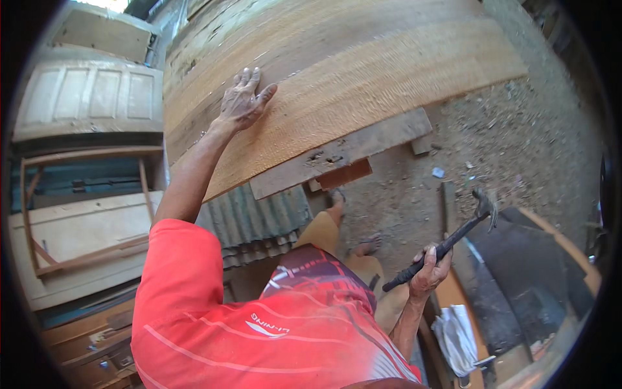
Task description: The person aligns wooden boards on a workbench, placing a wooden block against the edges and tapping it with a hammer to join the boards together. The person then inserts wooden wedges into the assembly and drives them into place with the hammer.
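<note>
Left of the hammer [462, 234] — a shirt [214, 347] bears white lettering [271, 324].

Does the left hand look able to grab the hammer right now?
Probably, but not without moving: the left hand lies open on the board, well away from the hammer, which the right hand grips by its handle. Nothing visible seems to block the way across.

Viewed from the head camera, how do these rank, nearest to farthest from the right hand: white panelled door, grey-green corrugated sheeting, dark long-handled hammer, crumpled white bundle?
1. Dark long-handled hammer: in the right hand.
2. Crumpled white bundle: lower right.
3. Grey-green corrugated sheeting: left, mid-picture.
4. White panelled door: upper left.
</note>
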A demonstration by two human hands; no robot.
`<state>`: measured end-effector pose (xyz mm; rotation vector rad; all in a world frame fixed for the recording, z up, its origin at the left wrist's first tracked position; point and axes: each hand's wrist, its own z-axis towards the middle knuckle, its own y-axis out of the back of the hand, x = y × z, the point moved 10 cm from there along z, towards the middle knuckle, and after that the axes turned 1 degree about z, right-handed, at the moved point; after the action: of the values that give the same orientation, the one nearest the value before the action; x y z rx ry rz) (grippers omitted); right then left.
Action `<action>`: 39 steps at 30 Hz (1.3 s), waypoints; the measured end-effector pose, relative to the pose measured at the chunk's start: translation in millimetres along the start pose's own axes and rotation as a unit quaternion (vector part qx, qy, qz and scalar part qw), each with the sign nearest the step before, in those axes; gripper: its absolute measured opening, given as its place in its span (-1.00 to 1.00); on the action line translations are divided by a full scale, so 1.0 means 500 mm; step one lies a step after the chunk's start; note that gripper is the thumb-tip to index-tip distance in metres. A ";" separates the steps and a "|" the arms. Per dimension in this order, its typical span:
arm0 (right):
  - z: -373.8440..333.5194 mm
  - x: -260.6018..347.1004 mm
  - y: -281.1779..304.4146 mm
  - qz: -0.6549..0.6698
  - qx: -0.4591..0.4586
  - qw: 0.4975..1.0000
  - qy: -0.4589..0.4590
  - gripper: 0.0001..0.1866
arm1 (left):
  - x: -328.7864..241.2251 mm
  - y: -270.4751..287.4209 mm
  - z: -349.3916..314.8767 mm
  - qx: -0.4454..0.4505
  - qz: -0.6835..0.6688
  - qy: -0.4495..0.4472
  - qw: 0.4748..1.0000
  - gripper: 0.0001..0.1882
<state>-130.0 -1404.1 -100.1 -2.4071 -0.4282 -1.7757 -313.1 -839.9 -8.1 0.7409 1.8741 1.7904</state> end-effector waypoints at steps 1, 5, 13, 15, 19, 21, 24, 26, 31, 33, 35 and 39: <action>0.002 0.074 -0.044 0.013 0.045 0.998 0.040 -0.53 | 0.004 0.003 -0.003 -0.018 -0.004 -0.010 1.000 -0.09; -0.013 0.243 -0.237 -0.097 0.187 0.976 0.056 -0.48 | 0.012 0.015 -0.026 -0.064 -0.060 -0.028 0.996 -0.11; -0.038 0.413 -0.726 -0.290 0.340 0.855 0.262 -0.43 | 0.021 -0.008 -0.026 -0.112 -0.129 -0.027 0.985 -0.07; -0.034 0.444 -0.795 -0.292 0.347 0.827 0.331 -0.42 | 0.021 -0.006 -0.024 -0.100 -0.134 -0.014 0.986 -0.08; 0.020 0.363 -0.849 -0.512 0.338 0.739 0.278 -0.42 | 0.031 0.006 -0.028 -0.155 -0.133 -0.010 0.979 -0.16; 0.038 0.363 -0.853 -0.504 0.348 0.750 0.249 -0.43 | 0.032 0.002 -0.017 -0.157 -0.139 -0.004 0.978 -0.17; 0.035 0.400 -0.891 -0.434 0.390 0.773 0.250 -0.44 | 0.038 -0.009 -0.035 -0.155 -0.145 -0.008 0.977 -0.18; 0.036 0.452 -0.935 -0.340 0.380 0.778 0.367 -0.45 | 0.037 0.003 -0.025 -0.162 -0.147 -0.010 0.976 -0.18; 0.110 0.424 -0.997 -0.425 0.354 0.760 0.341 -0.44 | 0.030 0.003 -0.028 -0.165 -0.141 -0.001 0.976 -0.17; 0.133 0.381 -1.011 -0.458 0.363 0.720 0.374 -0.39 | 0.029 0.008 -0.031 -0.161 -0.145 -0.002 0.976 -0.18; 0.127 0.390 -1.018 -0.451 0.370 0.723 0.369 -0.40 | 0.036 0.014 -0.031 -0.160 -0.146 0.008 0.976 -0.19; 0.133 0.373 -1.006 -0.461 0.368 0.739 0.326 -0.40 | 0.062 0.049 0.021 -0.066 -0.229 0.020 0.971 -0.24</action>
<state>-166.7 -878.6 21.3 -0.9066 -1.9582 -1.9599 -328.0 -811.1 17.4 0.1990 1.7507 1.6136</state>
